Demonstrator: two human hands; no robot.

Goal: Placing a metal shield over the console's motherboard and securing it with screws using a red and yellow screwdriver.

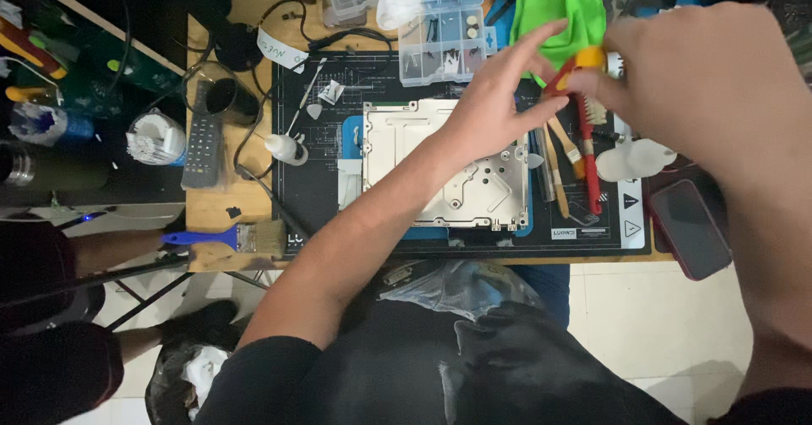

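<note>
Both our hands together at one o'clock, left hand (495,104) and right hand (677,78) pinching small yellow-red tool (584,61), above metal chassis (406,150).

The person wore a black short-sleeved shirt (440,366); both forearms were bare, with no gloves, rings or watch showing on either hand.

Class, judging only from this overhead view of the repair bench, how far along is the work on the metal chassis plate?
Done: the bare metal chassis plate lies exposed on the dark work mat, and the clear parts organiser holds small pieces. In hand: the left hand and right hand meet on a red-and-yellow handled tool above the plate. Left: the plate remains uncovered, brushes unused beside it.
</note>
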